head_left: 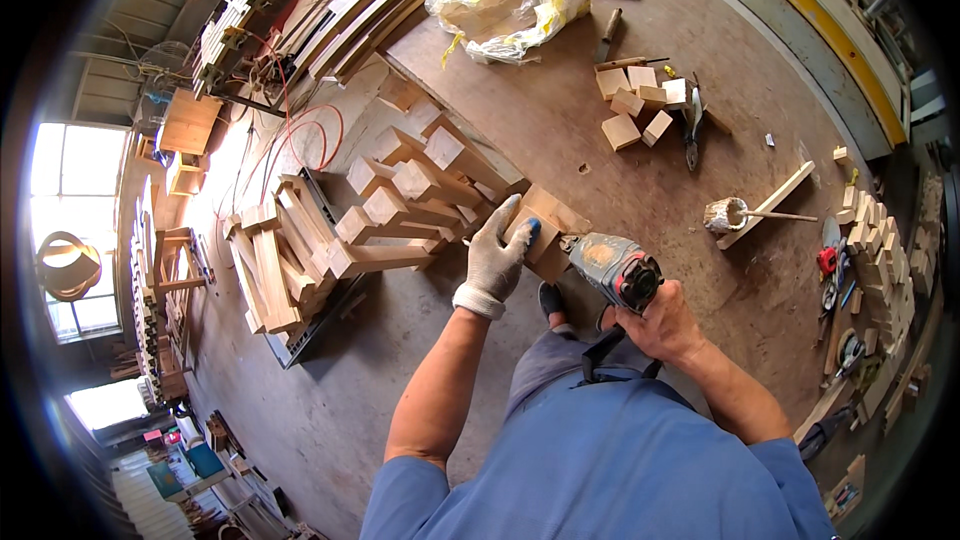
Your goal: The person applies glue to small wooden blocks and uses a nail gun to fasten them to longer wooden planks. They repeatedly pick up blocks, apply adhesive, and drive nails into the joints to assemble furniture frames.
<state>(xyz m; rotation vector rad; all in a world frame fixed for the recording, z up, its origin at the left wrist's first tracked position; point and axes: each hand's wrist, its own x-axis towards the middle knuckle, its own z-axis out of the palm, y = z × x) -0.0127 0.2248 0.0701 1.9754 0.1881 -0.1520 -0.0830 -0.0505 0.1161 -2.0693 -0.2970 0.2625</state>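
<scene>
My left hand (493,260) wears a pale work glove with a blue patch on the thumb. It grips a light wooden block (551,212) at the near corner of the brown worktable (600,175). In my bare right hand (664,324) is a worn grey power tool (603,264) with a black and red end, drill-like in shape. Its front points at the wooden block, where the tip's contact is hard to make out. Just left of the gloved hand, several square wooden legs (415,185) stick out in a stacked cluster.
More wooden pieces (275,275) sit on a dark metal stand at left. On the table lie small blocks (635,100), pliers (692,135), a crumpled plastic bag (510,5) and a glue pot (725,215) with a stick. Tools and stacked blocks (880,250) line the right side.
</scene>
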